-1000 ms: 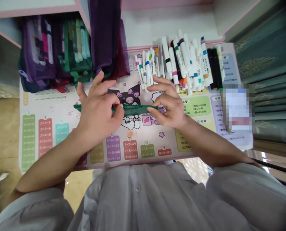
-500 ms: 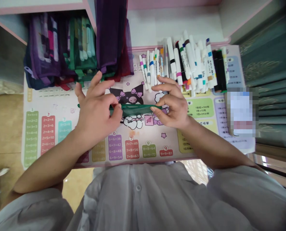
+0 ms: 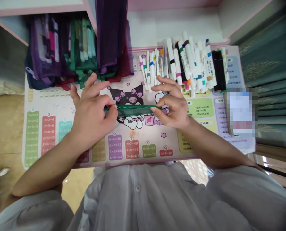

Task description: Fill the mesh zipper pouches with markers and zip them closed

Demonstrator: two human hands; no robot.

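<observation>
Now my left hand [image 3: 92,112] pinches one end of a flat green zip pouch [image 3: 133,110] between thumb and fingertips, while my right hand [image 3: 173,104], half open, holds the other end with its thumb and curled fingers. The pouch sits just above a times-table desk mat [image 3: 138,136], below a heap of marker pens [image 3: 188,62], beside stacked mesh bags [image 3: 61,48].

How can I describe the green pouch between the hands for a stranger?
Start at the printed desk mat. At its centre, the left hand and right hand pinch a flat green pouch by its ends. Unlike the stuffed pouches behind, it is thin, held level.
</observation>
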